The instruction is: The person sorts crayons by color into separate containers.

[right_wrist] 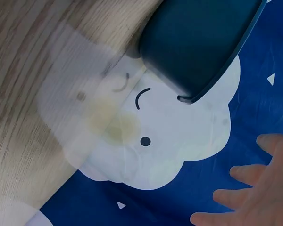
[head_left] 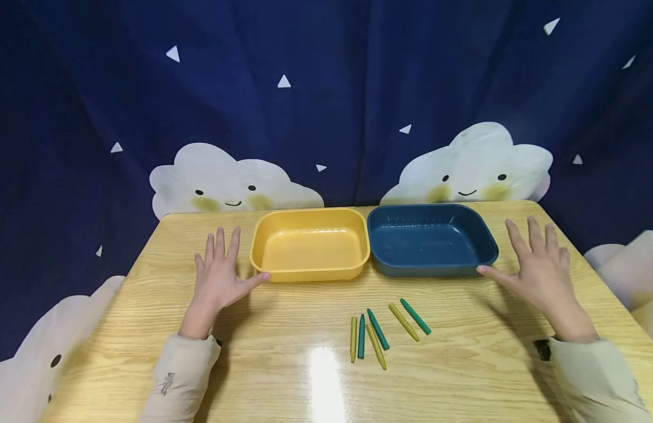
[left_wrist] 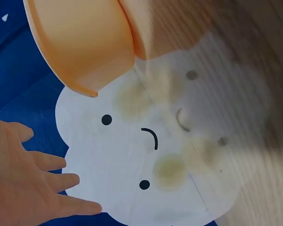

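Note:
My left hand [head_left: 218, 281] is spread beside the yellow tray [head_left: 310, 275], its thumb tip overlapping the near left corner in the head view. On the other side, my right hand [head_left: 543, 276] spreads its fingers by the dark blue tray [head_left: 434, 271], thumb at the near right corner. Neither hand grips anything. Both trays stand side by side with nothing inside. In front of them lie several crayons, among them a green crayon [head_left: 415, 316] and a yellow crayon [head_left: 404, 322]. The left wrist view shows the left fingers [left_wrist: 56, 181] straight; the right fingers [right_wrist: 245, 195] are likewise extended.
The wooden table [head_left: 284, 329] ends just behind the trays. A dark blue curtain [head_left: 326, 106] with white clouds hangs at its back and sides. Light glares off the tabletop near the front.

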Available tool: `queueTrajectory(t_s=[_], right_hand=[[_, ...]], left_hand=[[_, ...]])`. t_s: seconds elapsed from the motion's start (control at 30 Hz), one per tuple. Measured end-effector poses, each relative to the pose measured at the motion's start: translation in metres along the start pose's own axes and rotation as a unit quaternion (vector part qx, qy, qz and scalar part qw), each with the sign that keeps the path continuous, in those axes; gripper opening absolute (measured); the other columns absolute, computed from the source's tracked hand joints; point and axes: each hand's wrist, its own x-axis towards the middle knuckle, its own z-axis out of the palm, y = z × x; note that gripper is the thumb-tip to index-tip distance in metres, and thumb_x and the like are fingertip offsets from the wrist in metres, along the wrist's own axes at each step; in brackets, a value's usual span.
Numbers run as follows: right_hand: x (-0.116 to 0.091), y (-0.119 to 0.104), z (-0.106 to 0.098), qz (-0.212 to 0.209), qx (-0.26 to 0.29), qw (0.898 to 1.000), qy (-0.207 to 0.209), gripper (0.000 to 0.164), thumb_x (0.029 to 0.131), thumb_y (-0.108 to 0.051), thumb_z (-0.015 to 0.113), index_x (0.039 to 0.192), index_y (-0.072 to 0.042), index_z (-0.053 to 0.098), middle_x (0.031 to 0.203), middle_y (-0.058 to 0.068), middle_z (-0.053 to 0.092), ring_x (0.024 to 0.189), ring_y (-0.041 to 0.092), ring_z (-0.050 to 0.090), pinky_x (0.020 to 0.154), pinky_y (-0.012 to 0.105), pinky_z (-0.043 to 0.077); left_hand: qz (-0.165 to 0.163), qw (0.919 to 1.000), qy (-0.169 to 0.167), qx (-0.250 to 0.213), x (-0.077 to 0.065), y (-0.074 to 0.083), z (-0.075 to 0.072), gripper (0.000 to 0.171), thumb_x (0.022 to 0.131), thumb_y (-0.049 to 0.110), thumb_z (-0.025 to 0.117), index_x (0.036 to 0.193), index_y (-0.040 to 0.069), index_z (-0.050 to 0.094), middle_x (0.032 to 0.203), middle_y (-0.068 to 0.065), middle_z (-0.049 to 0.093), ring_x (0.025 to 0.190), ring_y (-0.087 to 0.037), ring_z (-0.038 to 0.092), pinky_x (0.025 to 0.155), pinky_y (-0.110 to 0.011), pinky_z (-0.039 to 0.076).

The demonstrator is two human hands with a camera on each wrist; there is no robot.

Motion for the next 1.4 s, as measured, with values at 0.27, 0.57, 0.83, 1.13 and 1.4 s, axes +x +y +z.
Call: queueTrajectory(t_s=[0.27,0.57,0.83,1.13,1.4], right_hand=[[-0.001,-0.002,-0.005,-0.027,0.019,0.999,0.006,0.100,0.068,-0.056,0.070,0.144,-0.009,0.024,0.142,0.031,0.019,0.132,0.048,0.005,0.091,0.070,0.015],[0.000,-0.022,-0.010,-0.113,0.118,0.986,0.019,0.092,0.069,-0.051,0.073,0.140,-0.006,0.035,0.141,0.029,0.026,0.133,0.042,0.011,0.099,0.063,0.011],[0.001,-0.045,-0.009,-0.145,0.197,0.969,0.022,0.073,0.065,-0.026,0.081,0.127,-0.002,0.051,0.132,0.023,0.041,0.123,0.041,0.028,0.092,0.060,0.024],[0.007,-0.070,-0.005,-0.170,0.240,0.956,0.001,0.054,0.066,-0.016,0.080,0.115,-0.004,0.060,0.115,0.013,0.057,0.109,0.031,0.045,0.082,0.046,0.036],[0.006,-0.083,0.008,-0.197,0.274,0.940,-0.051,0.051,0.071,-0.013,0.078,0.118,-0.007,0.059,0.106,0.004,0.062,0.091,0.015,0.055,0.068,0.025,0.044]], left_hand=[[0.001,0.9994,-0.008,-0.033,0.001,0.002,-0.001,0.108,0.071,0.066,0.060,0.148,0.013,0.005,0.148,-0.025,0.000,0.133,-0.045,0.004,0.097,-0.068,0.011],[0.028,0.9950,-0.018,-0.095,0.006,0.002,0.002,0.105,0.075,0.057,0.064,0.147,0.008,0.006,0.145,-0.028,0.018,0.130,-0.046,0.018,0.101,-0.058,0.019],[0.021,0.9818,-0.054,-0.181,0.013,0.003,0.010,0.099,0.078,0.050,0.064,0.147,0.006,0.008,0.145,-0.023,0.023,0.129,-0.041,0.026,0.100,-0.054,0.027],[0.007,0.9762,-0.078,-0.202,0.027,0.004,0.018,0.097,0.080,0.047,0.063,0.145,-0.002,0.009,0.142,-0.027,0.025,0.128,-0.041,0.028,0.101,-0.052,0.027],[-0.004,0.9792,-0.087,-0.183,0.031,0.003,0.024,0.104,0.075,0.048,0.069,0.140,-0.012,0.014,0.138,-0.033,0.027,0.125,-0.042,0.031,0.100,-0.051,0.029]])
